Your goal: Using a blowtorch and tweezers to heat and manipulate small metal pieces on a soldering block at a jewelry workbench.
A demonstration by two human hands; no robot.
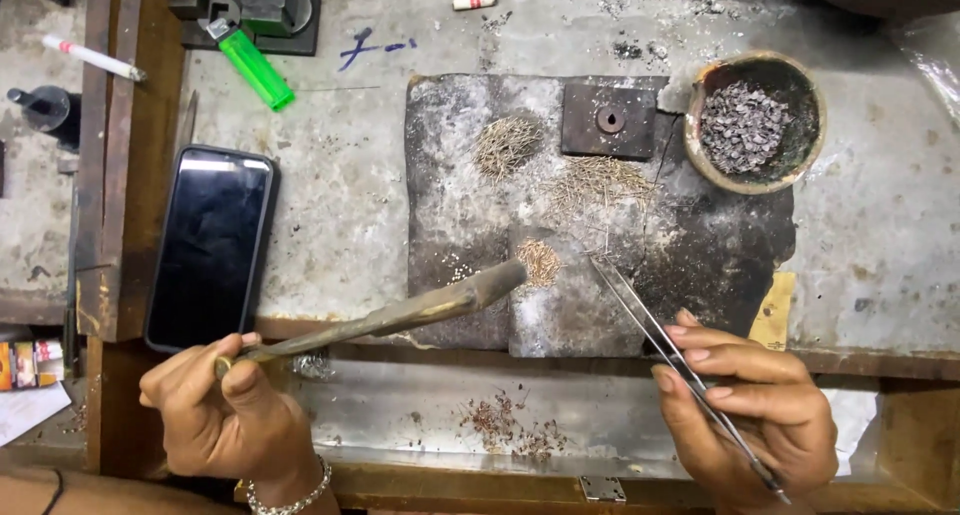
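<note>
Two hands are working over the table (340, 205). Left hand (225, 410) is holding one long tapered metal tube (400, 315), its grip closed around the near end, the far tip hanging just above a dark scorched slab (450, 165). Right hand (750, 410) is pinching one pair of tweezers (640, 310), grip closed on the shanks, points reaching onto the slab near its lower middle.

Three small heaps of fine wire bits are lying on the slab: one at upper left (507, 145), one spread thin at centre (595, 185), one near the tweezer points (541, 262). One square metal block with a hole (609, 121) is sitting at the slab's top edge. One round bowl (757, 125) of grey chips is resting at the slab's right corner.

One black phone (210, 247), one green lighter (255, 69) and one cigarette (92, 58) are lying to the left. Table surface is showing grey, pitted and ash-dusted, with wooden edging; a lower ledge (400, 405) is holding reddish scraps (510, 425).
</note>
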